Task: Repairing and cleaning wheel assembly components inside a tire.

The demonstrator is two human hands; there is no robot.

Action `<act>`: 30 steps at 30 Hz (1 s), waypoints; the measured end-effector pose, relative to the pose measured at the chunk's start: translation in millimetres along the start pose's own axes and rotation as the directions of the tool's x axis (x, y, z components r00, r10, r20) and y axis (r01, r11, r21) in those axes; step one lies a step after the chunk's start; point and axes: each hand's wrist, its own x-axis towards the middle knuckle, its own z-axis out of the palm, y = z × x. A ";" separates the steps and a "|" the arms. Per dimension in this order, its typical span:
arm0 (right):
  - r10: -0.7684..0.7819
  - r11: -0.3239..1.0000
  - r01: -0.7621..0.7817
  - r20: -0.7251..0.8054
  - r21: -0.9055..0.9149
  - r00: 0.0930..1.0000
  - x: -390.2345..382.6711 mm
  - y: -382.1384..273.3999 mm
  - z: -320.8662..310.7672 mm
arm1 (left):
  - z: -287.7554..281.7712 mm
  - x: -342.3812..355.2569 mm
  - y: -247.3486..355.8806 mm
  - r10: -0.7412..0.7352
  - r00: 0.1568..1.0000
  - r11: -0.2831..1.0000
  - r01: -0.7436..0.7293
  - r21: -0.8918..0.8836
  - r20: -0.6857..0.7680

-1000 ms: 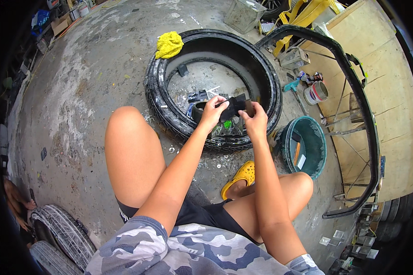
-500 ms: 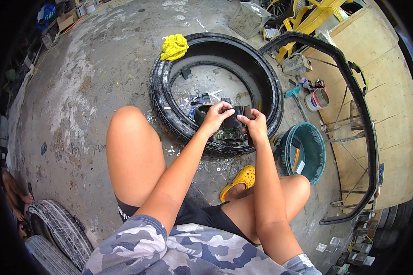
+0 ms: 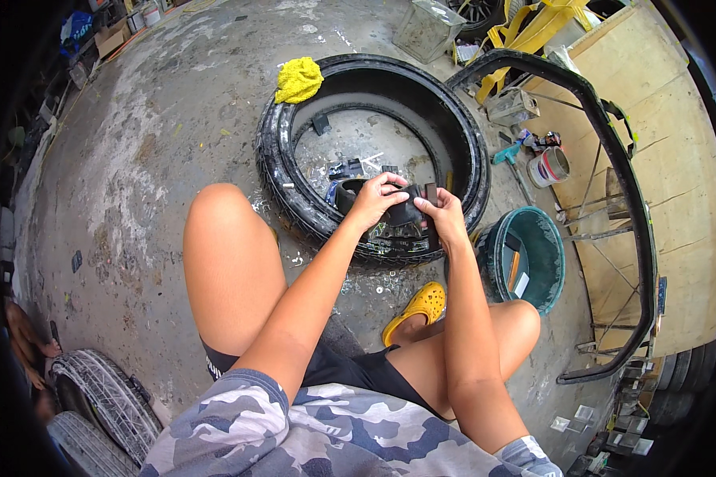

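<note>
Over the near side of a large black tire (image 3: 270, 163) lying flat on the floor, both my hands hold a glossy black curved piece (image 3: 406, 212). My left hand (image 3: 374, 202) pinches its left side between thumb and fingers. My right hand (image 3: 444, 215) grips its right side, its thumb on the near face. A narrow dark brown strip or block (image 3: 431, 193) stands up by my right fingers; how it is held is partly hidden. Inside the tire ring lie small dark parts (image 3: 345, 169) and white scraps. A yellow cloth (image 3: 299, 80) drapes over the tire's far left rim.
At right stands a green bucket (image 3: 561, 266) with flat tools inside. Beyond it are a white pail (image 3: 549, 168), a teal-headed tool (image 3: 507, 153), a black frame (image 3: 643, 238) and a plywood sheet (image 3: 680, 159). More tires (image 3: 107, 397) and another person's limbs (image 3: 25, 342) are at lower left.
The black piece has tilted slightly in my hands, and the brown strip shows more upright beside my right fingers. The whole view has shifted slightly.
</note>
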 end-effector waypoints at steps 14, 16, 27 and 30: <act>0.177 0.915 -0.180 0.043 0.362 0.983 -14.5 -4.5 19.4 | 0.9 -0.4 -5.8 0.071 0.997 0.987 -0.069 0.143 -0.010; 0.188 0.928 -0.202 0.075 0.314 0.979 -11.2 0.8 16.7 | 0.4 0.7 -7.5 0.100 0.995 0.977 -0.096 0.188 -0.011; 0.176 0.890 -0.225 0.157 0.396 0.972 -8.9 5.1 8.7 | 3.3 1.5 -9.1 0.059 0.998 0.980 -0.056 0.190 -0.011; 0.177 0.904 -0.240 0.200 0.354 0.964 -7.4 4.1 9.0 | 2.2 3.0 -12.5 0.118 0.993 0.958 -0.106 0.266 -0.029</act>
